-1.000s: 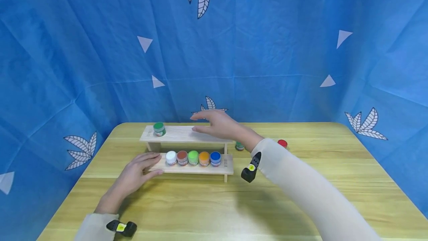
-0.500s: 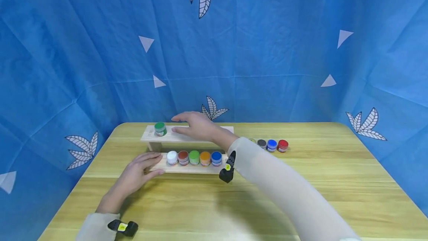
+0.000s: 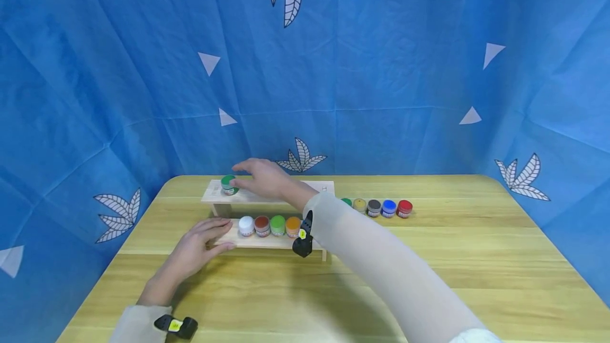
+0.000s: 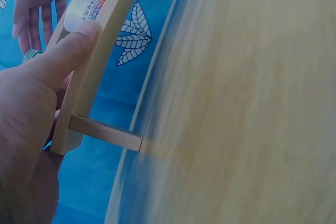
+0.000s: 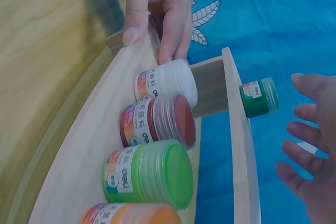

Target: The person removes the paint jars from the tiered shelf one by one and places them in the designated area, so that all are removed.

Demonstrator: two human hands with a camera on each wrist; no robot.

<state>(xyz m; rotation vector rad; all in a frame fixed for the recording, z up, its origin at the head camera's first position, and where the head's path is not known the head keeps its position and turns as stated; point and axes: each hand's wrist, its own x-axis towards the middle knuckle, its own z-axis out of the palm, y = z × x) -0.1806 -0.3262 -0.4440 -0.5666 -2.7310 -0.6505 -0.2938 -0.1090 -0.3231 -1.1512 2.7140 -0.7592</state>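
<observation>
A two-step wooden rack (image 3: 267,244) stands on the table. My left hand (image 3: 194,245) grips the left end of its lower step, the thumb along the front edge in the left wrist view. On that step is a row of paint jars: white (image 5: 176,85), brown (image 5: 163,119), light green (image 5: 152,174) and orange (image 3: 293,226). A dark green paint jar (image 5: 260,98) sits at the left end of the upper step. My right hand (image 3: 267,178) is over this step beside that jar, fingers spread and holding nothing; a gap shows between them in the right wrist view.
Right of the rack, a row of more paint jars stands on the table, among them yellow (image 3: 359,205), black (image 3: 374,208), blue (image 3: 389,208) and red (image 3: 404,208). A blue cloth (image 3: 391,68) hangs behind the table. My right forearm hides the lower step's right part.
My right hand has moved left along the upper step to the dark green jar. Its sleeve now hides the blue jar on the lower step and uncovers the jars at right. My left hand stays put.
</observation>
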